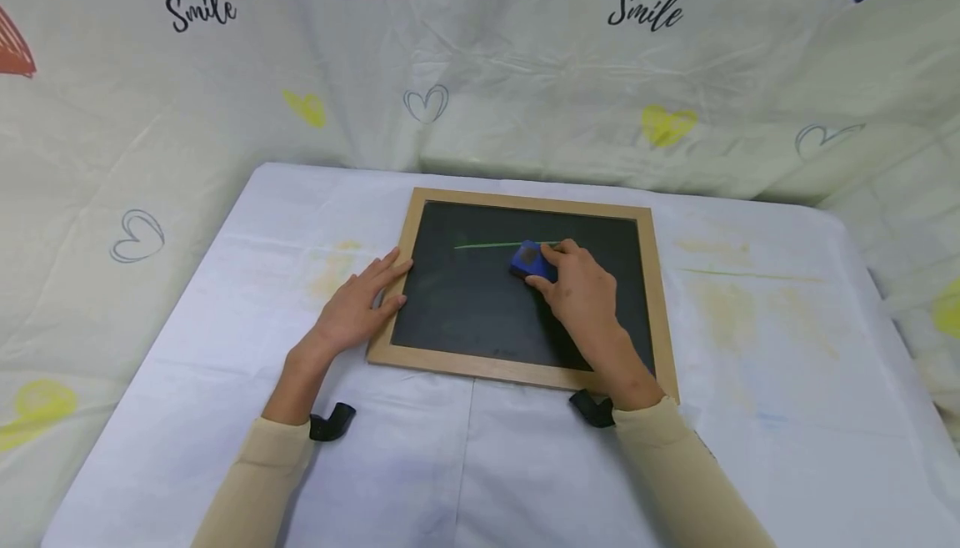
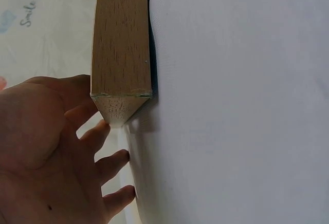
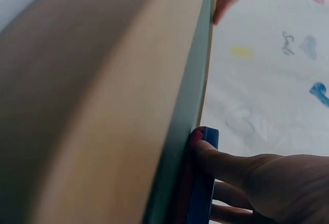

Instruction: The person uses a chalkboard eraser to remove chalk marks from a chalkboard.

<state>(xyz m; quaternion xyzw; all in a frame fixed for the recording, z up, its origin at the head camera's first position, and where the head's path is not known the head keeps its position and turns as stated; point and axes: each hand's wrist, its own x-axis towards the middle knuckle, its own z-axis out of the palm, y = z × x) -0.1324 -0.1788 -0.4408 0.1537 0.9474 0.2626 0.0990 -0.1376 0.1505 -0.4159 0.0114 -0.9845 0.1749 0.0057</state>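
On the blackboard, blue eraser

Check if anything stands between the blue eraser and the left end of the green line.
Nothing visible does. The right hand holds the blue eraser over part of the green line, whose stretch to the left lies uncovered on the blackboard. The left hand touches the wooden frame, clear of that line.

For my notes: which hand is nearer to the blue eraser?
Right. The right hand grips the blue eraser; the left hand is apart from it, on the wooden frame.
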